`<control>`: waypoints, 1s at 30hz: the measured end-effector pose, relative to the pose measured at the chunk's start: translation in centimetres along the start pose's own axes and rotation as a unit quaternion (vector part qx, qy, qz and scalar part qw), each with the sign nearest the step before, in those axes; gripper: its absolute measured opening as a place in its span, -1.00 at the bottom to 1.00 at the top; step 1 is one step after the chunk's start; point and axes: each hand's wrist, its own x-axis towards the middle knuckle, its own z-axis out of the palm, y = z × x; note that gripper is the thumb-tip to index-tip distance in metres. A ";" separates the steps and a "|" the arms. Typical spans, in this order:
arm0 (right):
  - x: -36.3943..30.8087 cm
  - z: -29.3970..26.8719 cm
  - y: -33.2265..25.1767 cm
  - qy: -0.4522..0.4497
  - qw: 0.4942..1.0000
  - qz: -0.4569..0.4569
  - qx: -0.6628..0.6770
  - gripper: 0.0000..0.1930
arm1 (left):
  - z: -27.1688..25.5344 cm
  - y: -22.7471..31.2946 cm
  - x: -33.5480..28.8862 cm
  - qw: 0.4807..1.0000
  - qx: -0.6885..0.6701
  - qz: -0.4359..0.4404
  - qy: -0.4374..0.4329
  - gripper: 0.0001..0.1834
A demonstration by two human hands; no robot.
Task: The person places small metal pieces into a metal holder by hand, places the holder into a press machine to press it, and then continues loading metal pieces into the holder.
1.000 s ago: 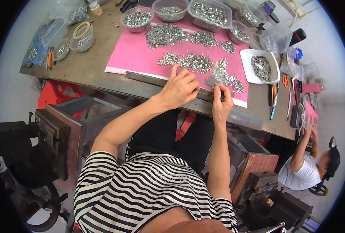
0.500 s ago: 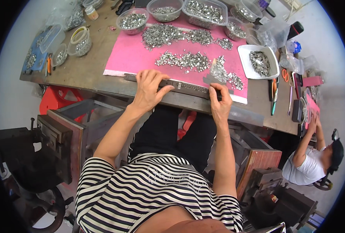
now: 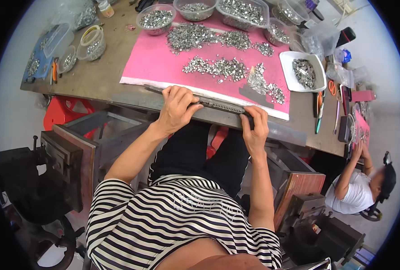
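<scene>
Along the front edge of the workbench, a long dark metal bar (image 3: 222, 106) with a row of small notches or pieces along it is held between my hands. My left hand (image 3: 176, 110) is closed around its left part, thumb and fingers pinching it. At the right end my right hand (image 3: 255, 128) grips it with thumb and fingertips. The bar looks tilted, showing a narrow side. Just beyond, a flat grey strip (image 3: 257, 96) lies on the pink cloth (image 3: 150, 63). Small shiny metal pieces (image 3: 218, 68) are spread in heaps farther back on the cloth.
Clear tubs (image 3: 156, 20) of metal pieces line the back. A white tray (image 3: 286, 67) holds more at the right, near orange-handled scissors (image 3: 331, 87) and a green-tipped tool (image 3: 318, 121). Orange-handled pliers (image 3: 54, 72) lie left. Another person (image 3: 355, 191) works at far right.
The bar has been tilted, so its broad face shows less. My right hand has shifted slightly on it. The grey strip near my right fingers now lies apart from them on the cloth.
</scene>
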 end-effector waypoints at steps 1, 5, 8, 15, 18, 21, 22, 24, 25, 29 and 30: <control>0.1 0.0 -0.1 -0.001 1.000 0.002 -0.001 -0.68 | 0.0 0.0 -0.1 1.000 0.001 -0.001 0.000 -0.72; 0.0 0.1 0.2 -0.003 1.000 0.007 0.009 -0.69 | 0.1 0.0 0.0 1.000 -0.001 -0.001 -0.002 -0.72; 0.1 0.0 0.2 -0.004 0.999 0.020 0.027 -0.68 | -0.2 0.0 0.5 1.000 -0.010 -0.004 -0.008 -0.73; 2.6 -1.3 0.4 -0.053 0.992 -0.054 -0.101 -0.73 | -0.6 -0.3 3.0 0.990 -0.052 -0.095 -0.091 -0.74; 3.9 -1.8 0.4 -0.099 0.989 -0.042 -0.100 -0.79 | -1.0 -0.6 3.0 0.987 -0.082 -0.098 -0.101 -0.73; 6.5 -0.9 0.7 -0.109 0.993 0.013 -0.033 -0.86 | -0.5 -0.2 4.3 0.997 -0.023 0.021 -0.067 -0.66; 7.6 0.1 0.8 -0.109 0.993 0.010 -0.032 -0.86 | 0.1 -0.3 4.6 0.992 -0.026 0.015 -0.120 -0.58; 9.6 1.8 1.4 -0.073 0.997 0.021 -0.023 -0.83 | 1.9 0.6 5.8 0.986 0.002 0.067 -0.149 -0.53; 10.3 2.8 2.3 -0.076 0.996 0.021 -0.033 -0.80 | 2.7 1.0 6.2 0.981 0.008 0.074 -0.178 -0.48; 10.2 4.8 3.0 -0.094 0.993 0.018 -0.068 -0.74 | 2.7 0.3 6.6 0.973 0.058 0.068 -0.215 -0.43; 9.8 4.5 3.4 -0.101 0.993 0.003 -0.062 -0.77 | 2.1 -0.1 6.7 0.973 0.057 0.069 -0.213 -0.43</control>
